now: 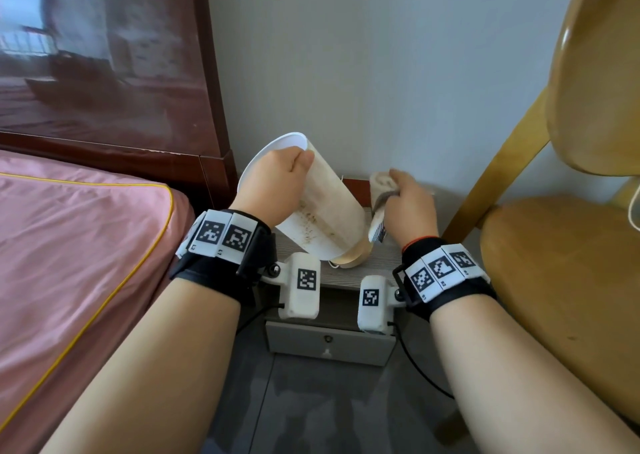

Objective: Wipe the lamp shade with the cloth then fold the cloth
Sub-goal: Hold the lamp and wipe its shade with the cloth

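Note:
A white lamp shade (325,208) with brownish stains leans to the left on its wooden base (356,258), which stands on a small grey nightstand (381,246). My left hand (273,183) grips the shade's upper rim, fingers curled over the edge. My right hand (408,204) holds a bunched beige cloth (381,190) just right of the shade, close to its side; whether the cloth touches the shade I cannot tell. Marker bands sit on both wrists.
A bed with a pink cover (79,246) and dark wooden headboard (114,73) lies to the left. A yellow wooden chair (561,263) stands close on the right. The nightstand has a drawer (329,341) facing me; a white wall (381,73) is behind.

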### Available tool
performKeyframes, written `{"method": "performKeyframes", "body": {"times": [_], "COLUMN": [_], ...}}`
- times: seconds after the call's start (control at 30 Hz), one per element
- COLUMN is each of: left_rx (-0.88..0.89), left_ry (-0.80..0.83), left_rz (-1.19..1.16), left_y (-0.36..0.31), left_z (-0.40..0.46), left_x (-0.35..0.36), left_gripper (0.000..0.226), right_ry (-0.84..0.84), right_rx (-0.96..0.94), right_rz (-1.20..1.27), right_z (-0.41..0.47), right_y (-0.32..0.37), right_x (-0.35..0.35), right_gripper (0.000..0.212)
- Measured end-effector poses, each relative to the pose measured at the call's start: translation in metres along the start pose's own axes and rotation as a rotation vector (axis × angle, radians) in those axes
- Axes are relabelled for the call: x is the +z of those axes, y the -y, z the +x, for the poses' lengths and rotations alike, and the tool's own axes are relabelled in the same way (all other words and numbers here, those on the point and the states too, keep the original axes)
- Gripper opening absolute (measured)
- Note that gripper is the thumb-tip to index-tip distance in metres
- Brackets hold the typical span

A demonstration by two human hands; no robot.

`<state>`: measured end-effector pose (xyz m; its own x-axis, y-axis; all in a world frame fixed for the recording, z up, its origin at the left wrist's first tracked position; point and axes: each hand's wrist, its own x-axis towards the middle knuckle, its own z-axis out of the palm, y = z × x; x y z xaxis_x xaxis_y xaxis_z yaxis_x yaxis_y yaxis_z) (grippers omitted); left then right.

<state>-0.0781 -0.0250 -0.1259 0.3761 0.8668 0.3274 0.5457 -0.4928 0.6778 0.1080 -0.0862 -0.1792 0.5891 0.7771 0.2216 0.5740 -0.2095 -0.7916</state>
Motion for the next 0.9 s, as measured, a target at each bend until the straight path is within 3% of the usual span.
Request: {"method": "performKeyframes", "body": {"times": [0.1, 0.23, 0.4, 0.63, 0.8, 0.9], "left_rx": [0.001, 0.041, 0.088, 0.065, 0.051, 0.052], "left_ry": [0.012, 0.020, 0.032, 0.031, 0.028, 0.032], "left_rz": [-0.005, 0.009, -0.023, -0.059, -0.037, -0.043], "left_y": [0.002, 0.000, -0.003, 0.001, 0.002, 0.003], "left_z": [0.001, 0.002, 0.001, -0.002, -0.001, -0.001], "left_x": [-0.002, 0.000, 0.004, 0.005, 0.006, 0.005], "left_gripper": [0.045, 0.046, 0.046, 0.046, 0.045, 0.044], "right_ry": [-0.101, -0.099, 0.282, 0.318, 0.354, 0.336], "right_rx": [-0.128, -0.215, -0.351, -0.219, -0.072, 0.002], "right_rz": [0.159, 0.348, 0.457, 0.570, 0.401, 0.300], "right_z": [0.001, -0.006, -0.022, -0.015, -0.015, -0.014], "right_y": [0.020, 0.045, 0.058, 0.030, -0.010, -0.024], "right_x": [-0.002, 0.002, 0.021, 0.026, 0.029, 0.026], "right_gripper": [0.053, 0.047, 0.056, 0.064, 0.071, 0.057]}}
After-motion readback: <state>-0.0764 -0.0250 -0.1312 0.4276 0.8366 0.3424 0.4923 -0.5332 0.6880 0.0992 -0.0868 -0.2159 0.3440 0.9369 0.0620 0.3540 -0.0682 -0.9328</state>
